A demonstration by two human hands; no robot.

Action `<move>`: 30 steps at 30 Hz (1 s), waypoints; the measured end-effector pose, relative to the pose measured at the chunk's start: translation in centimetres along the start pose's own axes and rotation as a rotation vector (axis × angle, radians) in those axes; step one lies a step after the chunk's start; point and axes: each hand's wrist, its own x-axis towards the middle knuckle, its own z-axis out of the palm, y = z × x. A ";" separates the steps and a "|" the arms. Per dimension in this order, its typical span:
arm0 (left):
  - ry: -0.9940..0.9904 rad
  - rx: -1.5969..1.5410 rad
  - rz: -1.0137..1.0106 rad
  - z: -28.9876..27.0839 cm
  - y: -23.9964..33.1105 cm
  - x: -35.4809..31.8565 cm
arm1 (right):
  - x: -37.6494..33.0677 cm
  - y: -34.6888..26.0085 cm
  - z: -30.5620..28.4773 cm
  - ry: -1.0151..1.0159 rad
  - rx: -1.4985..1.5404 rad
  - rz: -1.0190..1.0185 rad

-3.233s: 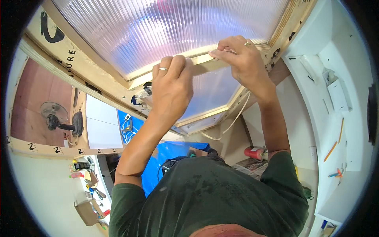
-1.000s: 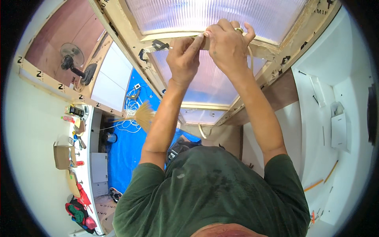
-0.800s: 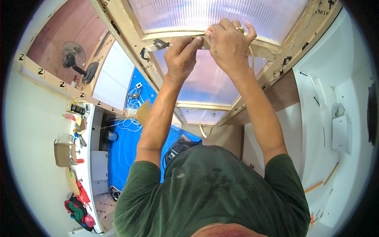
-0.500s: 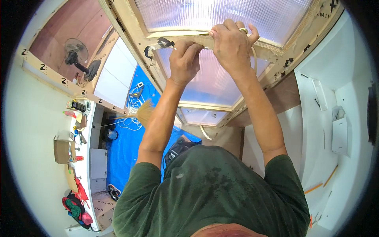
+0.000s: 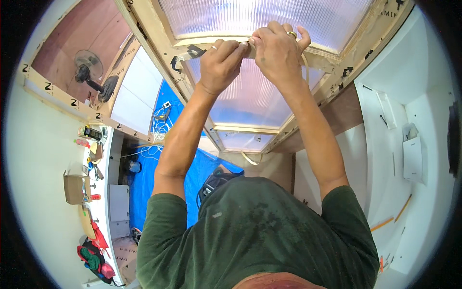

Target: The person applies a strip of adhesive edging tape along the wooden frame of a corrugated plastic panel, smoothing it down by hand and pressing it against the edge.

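Two hands: both are working overhead on one pale wooden strip (image 5: 250, 48), a thin batten lying along the lower edge of the ribbed translucent roof panel (image 5: 260, 19), right where that panel meets the timber frame (image 5: 159, 43).
Strip: it is sitting flat against the frame, mostly hidden behind the knuckles, so only short bits are showing between the hands and beside the left one.
Left hand (image 5: 219, 60): fingers are curling up and pressing together on the strip, thumb underneath, probably because it would sag or slide without an upward push.
Right hand (image 5: 276, 53): fingertips are bunching tight on the same strip just beside the left hand, nearly touching it; a ring is showing on one finger. Whether something small is being pinched there, can't tell, the fingers are covering it.
Cord: a thin pale cord (image 5: 306, 65) is looping down past the right hand toward the frame.
Clamp: a dark metal clip-like piece (image 5: 192, 51) is hanging on the frame just left of the left hand, looks like it is holding that end in place.
Arms: both are stretching straight up from a dark green shirt (image 5: 260, 236).
Farther out: a standing fan (image 5: 89, 74) is showing near the brown board at upper left, a blue tarp (image 5: 159, 168) is lying below, and a white bench (image 5: 62, 159) with a cardboard box (image 5: 74, 188) and small tools is running down the left side.
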 end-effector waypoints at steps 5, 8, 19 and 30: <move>-0.059 0.045 0.079 -0.2 -0.9 0.1 | -0.2 0.3 1.0 0.066 -0.021 -0.032; -0.114 0.060 0.152 -0.9 -1.6 0.3 | -0.1 0.2 1.0 0.082 -0.019 -0.026; -0.092 0.031 0.072 -0.3 -0.9 0.1 | -0.3 0.4 1.1 0.078 -0.019 -0.032; -0.160 0.108 -0.029 0.1 1.3 -0.8 | -0.2 0.5 1.2 0.062 -0.027 -0.041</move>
